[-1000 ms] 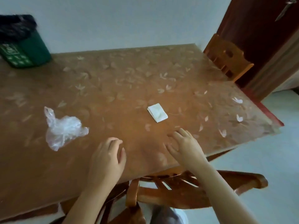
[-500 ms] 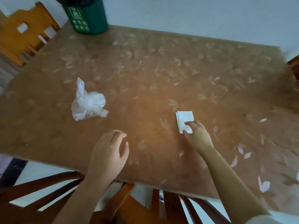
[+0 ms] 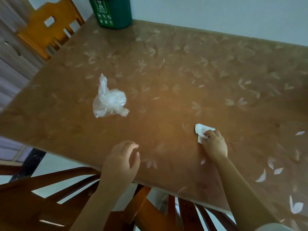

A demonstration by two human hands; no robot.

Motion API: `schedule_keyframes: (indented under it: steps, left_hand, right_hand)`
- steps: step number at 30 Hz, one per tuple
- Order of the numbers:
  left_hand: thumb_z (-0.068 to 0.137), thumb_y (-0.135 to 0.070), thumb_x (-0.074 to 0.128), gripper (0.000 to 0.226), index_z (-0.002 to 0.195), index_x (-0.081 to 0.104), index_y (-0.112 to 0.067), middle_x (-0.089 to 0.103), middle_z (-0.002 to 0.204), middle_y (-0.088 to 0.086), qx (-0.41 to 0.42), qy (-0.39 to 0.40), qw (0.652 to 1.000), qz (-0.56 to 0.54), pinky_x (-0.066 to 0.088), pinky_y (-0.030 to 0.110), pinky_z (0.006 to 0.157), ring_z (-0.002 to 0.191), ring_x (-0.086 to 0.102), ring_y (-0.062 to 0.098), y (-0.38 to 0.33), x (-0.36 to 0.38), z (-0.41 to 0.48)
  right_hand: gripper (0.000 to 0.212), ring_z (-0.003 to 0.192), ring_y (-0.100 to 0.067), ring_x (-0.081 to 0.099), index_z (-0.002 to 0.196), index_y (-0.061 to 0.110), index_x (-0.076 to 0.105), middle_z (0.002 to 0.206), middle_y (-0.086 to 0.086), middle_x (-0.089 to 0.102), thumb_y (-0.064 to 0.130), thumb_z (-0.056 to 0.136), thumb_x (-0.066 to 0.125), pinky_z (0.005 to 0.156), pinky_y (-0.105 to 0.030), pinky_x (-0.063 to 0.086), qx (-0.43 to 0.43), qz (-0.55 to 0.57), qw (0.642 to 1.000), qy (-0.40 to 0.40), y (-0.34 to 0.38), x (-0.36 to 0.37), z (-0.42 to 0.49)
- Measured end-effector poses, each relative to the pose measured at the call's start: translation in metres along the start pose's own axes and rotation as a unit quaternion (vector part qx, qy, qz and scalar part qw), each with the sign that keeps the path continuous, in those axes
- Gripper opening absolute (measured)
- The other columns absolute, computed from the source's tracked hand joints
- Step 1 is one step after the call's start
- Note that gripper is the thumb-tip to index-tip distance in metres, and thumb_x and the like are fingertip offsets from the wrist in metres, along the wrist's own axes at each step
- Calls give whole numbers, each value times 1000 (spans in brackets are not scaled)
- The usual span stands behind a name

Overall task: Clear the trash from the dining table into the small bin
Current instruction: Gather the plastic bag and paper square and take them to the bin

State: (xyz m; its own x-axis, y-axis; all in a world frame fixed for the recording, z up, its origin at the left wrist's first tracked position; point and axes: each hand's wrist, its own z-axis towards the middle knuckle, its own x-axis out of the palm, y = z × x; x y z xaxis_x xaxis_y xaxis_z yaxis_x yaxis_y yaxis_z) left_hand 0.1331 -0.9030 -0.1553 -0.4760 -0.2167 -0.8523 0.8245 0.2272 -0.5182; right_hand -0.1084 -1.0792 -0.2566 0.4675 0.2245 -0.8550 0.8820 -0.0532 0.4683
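Brown tabletop (image 3: 183, 77) holds your trash. Your right hand (image 3: 215, 144) pinches the white tissue (image 3: 200, 130) near the front edge; it may slip out. Your left hand (image 3: 121, 162) is empty, fingers apart. Crumpled plastic bag (image 3: 109, 101) waits mid-table; green bin (image 3: 113, 12) stands at the far-left corner.

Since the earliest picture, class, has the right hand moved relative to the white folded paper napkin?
Yes. The right hand reached forward across the brown patterned table and now grips the white folded paper napkin.
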Motion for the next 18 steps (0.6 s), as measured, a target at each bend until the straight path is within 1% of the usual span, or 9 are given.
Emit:
schedule_keyframes:
  steps: [2,3,5,7,9,11,14,15,18]
  left_hand:
    - [82,-32,39,36,97,64,-10,66,98,2,6,-1,1000,-8,43,21,78,93,59,13,6,-4,-4]
    - [83,-31,40,35,97,64,-9,66,98,3,8,1,1000,-10,43,22,77,92,60,15,10,-7,-7]
    - [84,-25,48,26,97,64,-9,67,98,4,12,-1,1000,-10,43,22,77,92,61,17,20,-13,-12]
    - [84,-14,59,16,99,64,-9,66,101,3,6,-5,1000,-20,43,24,79,95,60,17,33,-20,-17]
    - [83,-11,61,19,102,63,-11,64,104,1,-4,-5,999,-43,41,24,82,99,58,15,47,-33,-21]
    - [84,-13,60,20,104,63,-12,63,105,-2,-10,-4,998,-56,40,24,83,101,56,13,63,-49,-24]
    - [84,-13,60,21,105,63,-12,63,107,0,-14,-5,998,-57,40,23,83,102,56,15,94,-73,-27]
    - [84,-13,60,21,105,63,-12,63,107,0,-16,-5,998,-55,39,22,83,103,56,15,105,-80,-27]
    - [85,-15,59,22,107,62,-13,62,110,0,-10,0,998,-54,41,22,82,104,55,14,136,-100,-26]
  right_hand:
    - [22,102,-33,48,104,6,57,113,-14,52,9,83,50,77,-37,40,2,22,1000,10,6,6,-13]
    - [21,98,-32,50,102,7,58,112,-12,53,10,83,50,74,-37,42,1,32,999,21,9,9,-20]
    - [18,90,-27,52,98,8,59,107,-9,55,10,83,50,68,-33,41,-4,48,998,39,17,11,-36]
    - [15,82,-23,52,94,7,59,98,-7,56,7,81,51,65,-32,39,-16,64,997,28,28,9,-52]
    - [11,76,-23,52,88,8,58,88,-4,55,4,79,52,62,-33,40,-36,73,997,6,46,7,-69]
    - [4,72,-23,52,79,9,55,81,-3,54,5,79,53,60,-35,41,-54,65,996,5,70,5,-86]
    - [8,66,-24,52,73,5,52,78,-8,55,7,80,54,56,-38,43,-62,51,997,6,109,12,-114]
    - [7,64,-23,52,74,4,53,77,-8,55,7,80,55,54,-35,41,-66,52,996,1,122,15,-123]
    - [4,60,-13,48,77,6,55,72,3,49,7,81,55,48,-23,35,-84,56,995,-25,160,27,-147]
